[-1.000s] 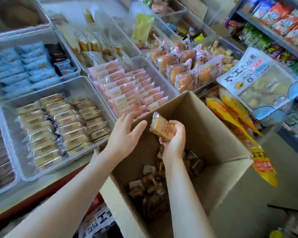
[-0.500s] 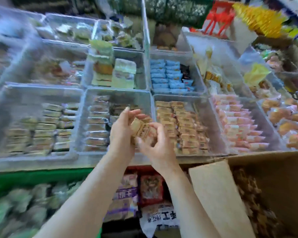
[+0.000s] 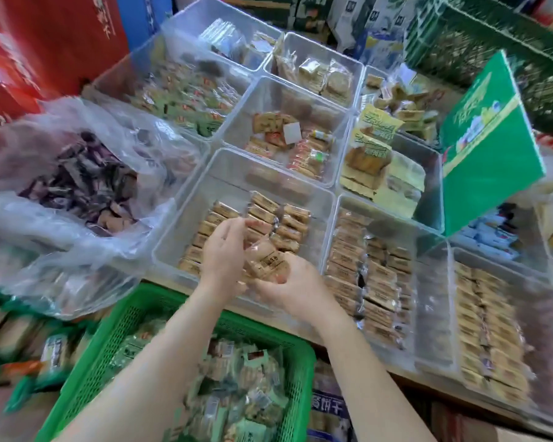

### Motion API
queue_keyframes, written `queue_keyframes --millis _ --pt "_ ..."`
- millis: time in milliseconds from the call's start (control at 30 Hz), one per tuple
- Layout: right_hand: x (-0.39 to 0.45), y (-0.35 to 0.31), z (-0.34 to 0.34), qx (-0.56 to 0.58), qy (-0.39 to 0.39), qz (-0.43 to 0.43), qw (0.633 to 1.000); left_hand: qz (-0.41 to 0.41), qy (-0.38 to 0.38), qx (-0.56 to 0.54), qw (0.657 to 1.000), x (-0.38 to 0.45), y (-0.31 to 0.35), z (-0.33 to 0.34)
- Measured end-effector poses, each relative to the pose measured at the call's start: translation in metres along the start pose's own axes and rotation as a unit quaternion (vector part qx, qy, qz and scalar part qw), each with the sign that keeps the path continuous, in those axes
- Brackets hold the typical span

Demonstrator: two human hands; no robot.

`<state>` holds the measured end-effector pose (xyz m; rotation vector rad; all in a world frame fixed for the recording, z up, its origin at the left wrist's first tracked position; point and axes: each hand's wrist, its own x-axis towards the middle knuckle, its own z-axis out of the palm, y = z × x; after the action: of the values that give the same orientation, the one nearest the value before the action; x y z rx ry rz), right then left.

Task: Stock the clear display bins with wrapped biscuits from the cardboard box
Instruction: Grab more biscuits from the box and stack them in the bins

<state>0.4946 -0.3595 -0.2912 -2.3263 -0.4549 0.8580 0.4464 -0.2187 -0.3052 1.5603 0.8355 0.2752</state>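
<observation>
Both hands (image 3: 259, 266) now over half-filled bin (image 3: 179, 224), wrapped biscuit (image 3: 267, 261) still held

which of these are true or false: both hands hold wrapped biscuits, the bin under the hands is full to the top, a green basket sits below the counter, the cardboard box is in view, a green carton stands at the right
1. Both hands hold wrapped biscuits. True: the left hand and right hand hold wrapped biscuits between them.
2. The bin under the hands is full to the top. False: the clear bin holds a few low rows, with bare floor at its far end.
3. A green basket sits below the counter. True: the green basket holds wrapped snacks.
4. The cardboard box is in view. False: it does not show in this view.
5. A green carton stands at the right. True: the green carton stands tilted among the bins.
</observation>
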Motion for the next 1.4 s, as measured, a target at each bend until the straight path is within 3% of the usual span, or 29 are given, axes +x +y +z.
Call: queue_keyframes --millis 67,133,233,433,533,667,1033,1133,1267,1400 --pt "0.026 -0.013 -0.003 0.011 0.006 0.024 1.000 0.034 -0.017 0.211 0.977 0.022 -0.019 -0.027" --pt "0.061 -0.018 -0.007 0.003 0.045 0.033 0.998 0.062 -0.008 0.376 0.924 0.044 -0.047 -0.050" --pt "0.119 -0.031 -0.002 0.010 0.111 0.025 0.993 0.107 -0.007 0.464 0.879 0.049 -0.064 -0.051" --pt "0.202 -0.055 0.026 -0.057 0.165 -0.027 0.984 0.121 0.000 0.491 0.863 0.053 -0.064 -0.051" --pt "0.219 -0.053 0.041 -0.146 0.138 -0.035 0.979 0.144 0.007 0.489 0.860 0.056 -0.068 -0.049" --pt "0.228 -0.042 0.056 -0.309 0.116 -0.084 0.940 0.157 0.007 0.490 0.857 0.057 -0.074 -0.048" --pt "0.192 -0.031 0.063 -0.404 0.026 -0.067 0.912 0.123 -0.019 0.484 0.866 0.058 -0.071 -0.050" --pt "0.160 -0.026 0.060 -0.378 0.037 -0.083 0.921 0.108 -0.035 0.498 0.860 0.055 -0.066 -0.051" --pt "0.095 -0.013 0.043 -0.282 0.145 -0.131 0.939 0.055 -0.078 0.525 0.846 0.053 -0.055 -0.052" --pt "0.007 0.027 -0.010 -0.107 0.199 -0.074 0.971 0.078 -0.144 0.465 0.870 0.026 -0.036 -0.004"
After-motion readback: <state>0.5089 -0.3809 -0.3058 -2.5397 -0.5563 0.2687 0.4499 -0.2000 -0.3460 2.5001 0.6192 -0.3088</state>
